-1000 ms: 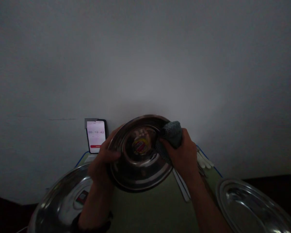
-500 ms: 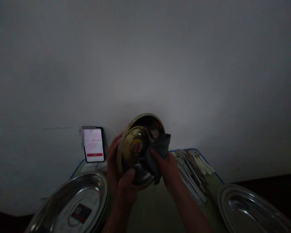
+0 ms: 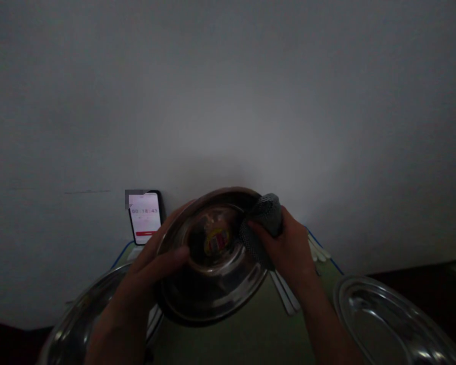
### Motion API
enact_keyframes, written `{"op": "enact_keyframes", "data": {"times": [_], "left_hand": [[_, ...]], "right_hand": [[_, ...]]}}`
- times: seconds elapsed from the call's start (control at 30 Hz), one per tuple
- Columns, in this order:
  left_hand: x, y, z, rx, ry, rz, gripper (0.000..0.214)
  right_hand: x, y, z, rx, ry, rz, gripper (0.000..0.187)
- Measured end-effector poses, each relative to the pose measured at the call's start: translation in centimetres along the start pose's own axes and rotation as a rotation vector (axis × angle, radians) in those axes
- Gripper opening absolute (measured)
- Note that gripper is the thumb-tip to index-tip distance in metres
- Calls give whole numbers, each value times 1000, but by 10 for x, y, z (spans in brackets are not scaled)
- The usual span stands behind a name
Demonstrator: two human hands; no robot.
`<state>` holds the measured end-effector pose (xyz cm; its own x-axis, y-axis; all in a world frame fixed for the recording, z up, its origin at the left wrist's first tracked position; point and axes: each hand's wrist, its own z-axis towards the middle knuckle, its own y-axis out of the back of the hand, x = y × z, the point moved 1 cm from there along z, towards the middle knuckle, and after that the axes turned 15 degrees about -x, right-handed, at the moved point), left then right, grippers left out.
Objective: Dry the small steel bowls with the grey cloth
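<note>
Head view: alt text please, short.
In dim light, the left hand holds a steel dish by its rim, tilted toward the camera, while the right hand presses a grey cloth against its inner face. A lit phone stands behind; a left tray and right tray flank it.

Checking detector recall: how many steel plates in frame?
3. Centre plate, held by the left hand; lower-left plate, partly behind that arm; lower-right plate. Others may be hidden.

Dish (image 3: 213,294) overhangs open tabletop (image 3: 251,337) between left tray (image 3: 74,324) and right tray (image 3: 387,324).
</note>
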<state>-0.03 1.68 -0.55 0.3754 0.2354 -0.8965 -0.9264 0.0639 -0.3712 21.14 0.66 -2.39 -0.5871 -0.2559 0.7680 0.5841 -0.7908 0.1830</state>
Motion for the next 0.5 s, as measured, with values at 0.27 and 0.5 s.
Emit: {"op": "enact_keyframes", "data": {"times": [0.27, 0.5], "left_hand": [[6, -35, -12, -103, -249, -112, 47], [57, -51, -13, -294, -676, -99, 57]], "right_hand": [[-8, -32, -19, -204, -306, 286, 35], [-12, -60, -45, 82, -817, 713, 42]]}}
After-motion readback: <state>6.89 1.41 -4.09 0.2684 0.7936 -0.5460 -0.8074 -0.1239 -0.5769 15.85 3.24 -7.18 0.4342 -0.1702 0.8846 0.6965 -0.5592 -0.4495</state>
